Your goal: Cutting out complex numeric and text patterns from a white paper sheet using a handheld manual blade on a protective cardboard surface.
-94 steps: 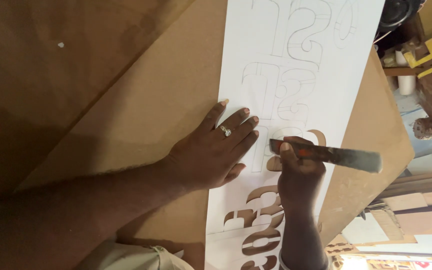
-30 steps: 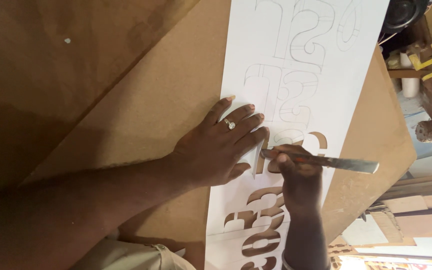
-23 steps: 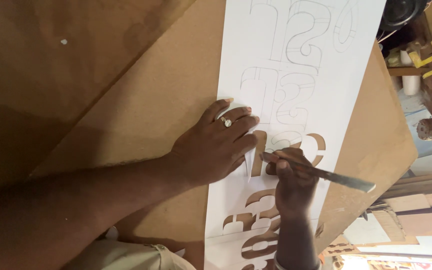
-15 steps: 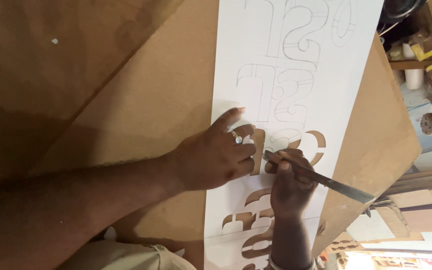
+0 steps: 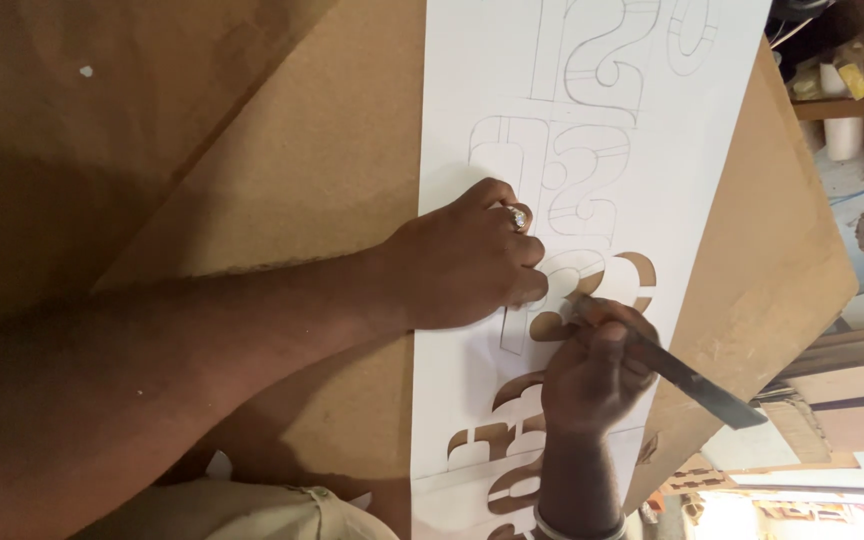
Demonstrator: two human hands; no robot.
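A broad brown board (image 5: 282, 180) covers the bench, giving a firm backing under the long white sheet (image 5: 592, 200) that runs from twelve o'clock down to six. Pencilled outlines fill the sheet's upper half; lower down, cut-out shapes (image 5: 512, 440) show brown through the paper. The left hand (image 5: 462, 255) sits at centre, fingers curled and knuckles down, apparently pinning the sheet just beside the cut so it cannot slide; a ring (image 5: 518, 216) shows on one finger. The right hand (image 5: 592, 365), at five o'clock, has its grip closed around a flat metal blade (image 5: 697, 383), tip angled into the cut-out nearest the left knuckles.
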